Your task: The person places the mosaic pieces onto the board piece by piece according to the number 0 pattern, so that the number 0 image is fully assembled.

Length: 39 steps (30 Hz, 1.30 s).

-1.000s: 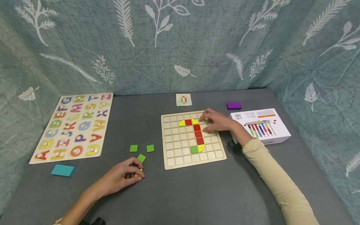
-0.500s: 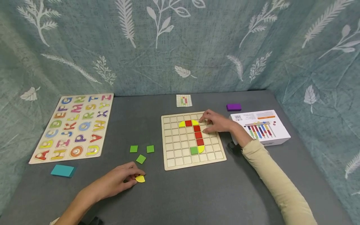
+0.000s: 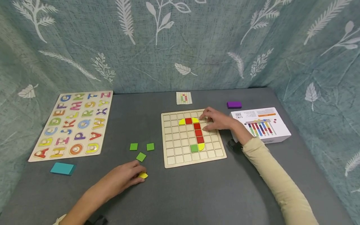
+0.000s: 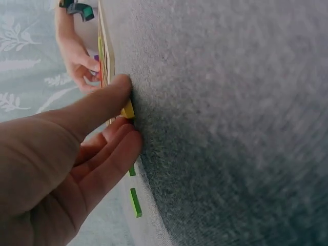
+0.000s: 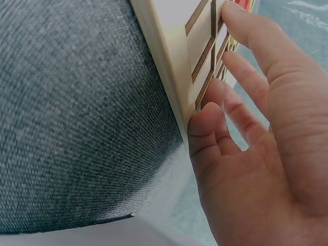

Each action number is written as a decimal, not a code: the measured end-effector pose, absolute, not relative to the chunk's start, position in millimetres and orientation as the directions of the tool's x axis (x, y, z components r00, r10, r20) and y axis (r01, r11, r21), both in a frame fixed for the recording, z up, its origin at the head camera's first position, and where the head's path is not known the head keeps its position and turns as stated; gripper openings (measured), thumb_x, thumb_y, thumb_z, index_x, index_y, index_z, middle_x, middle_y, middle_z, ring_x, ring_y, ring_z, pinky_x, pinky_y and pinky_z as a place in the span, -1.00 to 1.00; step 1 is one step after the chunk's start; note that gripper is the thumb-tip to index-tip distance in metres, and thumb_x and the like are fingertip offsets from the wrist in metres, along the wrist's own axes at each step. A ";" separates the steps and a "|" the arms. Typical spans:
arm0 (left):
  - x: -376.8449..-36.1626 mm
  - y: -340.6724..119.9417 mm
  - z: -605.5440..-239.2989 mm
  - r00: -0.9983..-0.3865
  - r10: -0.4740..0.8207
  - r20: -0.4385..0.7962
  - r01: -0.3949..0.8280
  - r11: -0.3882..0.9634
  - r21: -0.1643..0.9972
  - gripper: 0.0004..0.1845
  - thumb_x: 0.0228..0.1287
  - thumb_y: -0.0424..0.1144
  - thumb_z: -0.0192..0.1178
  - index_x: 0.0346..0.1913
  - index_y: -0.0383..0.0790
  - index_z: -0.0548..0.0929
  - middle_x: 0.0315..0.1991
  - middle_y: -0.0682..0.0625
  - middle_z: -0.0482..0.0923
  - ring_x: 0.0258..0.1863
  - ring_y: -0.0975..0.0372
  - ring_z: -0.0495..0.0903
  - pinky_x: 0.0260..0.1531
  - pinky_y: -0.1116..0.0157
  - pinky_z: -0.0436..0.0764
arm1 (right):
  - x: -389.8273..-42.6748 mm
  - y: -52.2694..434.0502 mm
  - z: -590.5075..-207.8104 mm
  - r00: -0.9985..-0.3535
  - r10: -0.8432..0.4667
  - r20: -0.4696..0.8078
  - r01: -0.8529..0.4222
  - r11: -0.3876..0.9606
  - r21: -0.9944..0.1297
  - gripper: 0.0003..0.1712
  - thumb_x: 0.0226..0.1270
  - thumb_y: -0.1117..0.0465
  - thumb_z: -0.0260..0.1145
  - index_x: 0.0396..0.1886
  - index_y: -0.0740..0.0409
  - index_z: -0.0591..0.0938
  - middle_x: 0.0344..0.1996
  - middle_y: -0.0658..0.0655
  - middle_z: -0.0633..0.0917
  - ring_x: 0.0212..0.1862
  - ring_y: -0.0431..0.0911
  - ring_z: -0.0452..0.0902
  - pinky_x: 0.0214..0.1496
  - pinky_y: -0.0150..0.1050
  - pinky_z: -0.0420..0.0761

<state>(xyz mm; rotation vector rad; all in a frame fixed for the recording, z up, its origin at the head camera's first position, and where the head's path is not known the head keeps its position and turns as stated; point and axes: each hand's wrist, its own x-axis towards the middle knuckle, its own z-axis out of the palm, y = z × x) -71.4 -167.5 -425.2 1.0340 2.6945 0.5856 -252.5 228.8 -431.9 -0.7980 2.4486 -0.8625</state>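
Note:
My left hand (image 3: 122,180) pinches a yellow tile (image 3: 143,175) between thumb and fingers at the table surface; the left wrist view shows the yellow tile's edge (image 4: 128,110) there. In the head view the tile's other half is hidden by the fingers. My right hand (image 3: 217,119) rests with loosely bent fingers on the right side of the wooden grid board (image 3: 172,145), gripping no tile. On the board lie red square tiles (image 3: 198,132), yellow rounded tiles (image 3: 201,146) and one green square tile (image 3: 194,148).
Loose green tiles (image 3: 141,157) lie left of the board. A small pattern card (image 3: 184,98) is behind it. At left are an alphabet puzzle (image 3: 70,125) and a teal block (image 3: 62,168). A purple block (image 3: 234,105) and a white box (image 3: 261,125) stand at right.
The left hand's fingers have shifted around the yellow tile, which has turned and moved slightly right. The right hand stays in place on the board.

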 end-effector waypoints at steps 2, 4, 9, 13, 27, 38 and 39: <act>-73.0 -164.5 -424.8 -0.736 0.676 -0.046 0.599 0.681 0.421 -0.88 0.24 -0.13 0.30 -0.19 0.02 0.65 -0.38 0.26 0.42 -0.47 0.54 0.30 -0.44 0.47 0.42 | -253.2 229.0 -432.4 -0.745 -0.638 -0.193 -0.378 0.642 -0.667 -0.54 0.25 0.19 0.39 0.14 0.16 0.55 0.14 0.18 0.37 0.05 0.04 0.43 0.17 -0.05 0.44; -76.0 -160.2 -424.4 -0.727 0.685 -0.038 0.612 0.672 0.418 -0.88 0.25 -0.12 0.29 -0.18 0.04 0.64 -0.36 0.26 0.44 -0.45 0.53 0.32 -0.41 0.46 0.45 | -253.8 229.3 -432.2 -0.745 -0.641 -0.188 -0.385 0.642 -0.663 -0.54 0.25 0.18 0.39 0.14 0.16 0.55 0.13 0.18 0.38 0.04 0.03 0.43 0.17 -0.05 0.44; -95.3 -138.2 -420.4 -0.663 0.748 0.030 0.692 0.597 0.406 -0.83 0.26 -0.12 0.29 -0.10 0.02 0.66 -0.28 0.21 0.52 -0.37 0.48 0.42 -0.34 0.43 0.51 | -254.1 229.9 -429.7 -0.751 -0.634 -0.182 -0.389 0.648 -0.654 -0.53 0.24 0.16 0.40 0.13 0.15 0.57 0.12 0.17 0.39 0.01 0.03 0.40 0.12 -0.07 0.42; -119.2 -107.6 -416.5 -0.569 0.820 0.064 0.788 0.521 0.329 -0.83 0.28 -0.15 0.28 -0.09 -0.01 0.65 -0.24 0.14 0.55 -0.33 0.40 0.45 -0.35 0.44 0.50 | -254.0 230.0 -428.7 -0.751 -0.636 -0.179 -0.395 0.650 -0.649 -0.53 0.24 0.16 0.40 0.13 0.15 0.57 0.12 0.17 0.39 0.01 0.02 0.41 0.11 -0.07 0.43; -153.0 -50.8 -425.2 -0.450 0.888 0.092 0.884 0.428 0.190 -0.80 0.31 -0.26 0.25 -0.06 0.04 0.71 -0.16 0.07 0.64 -0.17 0.25 0.58 -0.20 0.33 0.64 | -253.0 224.3 -426.5 -0.746 -0.644 -0.171 -0.410 0.646 -0.643 -0.54 0.23 0.16 0.41 0.12 0.17 0.58 0.09 0.17 0.40 -0.01 0.01 0.42 0.09 -0.08 0.44; -159.2 -43.9 -432.1 -0.473 0.865 0.166 0.877 0.444 0.185 -0.89 0.23 -0.32 0.31 -0.28 -0.01 0.74 -0.27 0.09 0.63 -0.23 0.27 0.55 -0.22 0.37 0.61 | -252.0 228.8 -428.2 -0.746 -0.642 -0.180 -0.401 0.648 -0.648 -0.55 0.24 0.18 0.40 0.12 0.17 0.58 0.11 0.18 0.40 -0.02 0.01 0.42 0.10 -0.08 0.44; -159.7 -43.1 -431.8 -0.475 0.865 0.162 0.875 0.445 0.190 -0.91 0.23 -0.31 0.32 -0.28 -0.02 0.75 -0.27 0.09 0.64 -0.23 0.27 0.56 -0.22 0.37 0.61 | -251.8 229.0 -428.1 -0.744 -0.643 -0.180 -0.401 0.646 -0.650 -0.55 0.24 0.18 0.40 0.11 0.17 0.58 0.11 0.18 0.40 -0.02 0.01 0.41 0.09 -0.08 0.43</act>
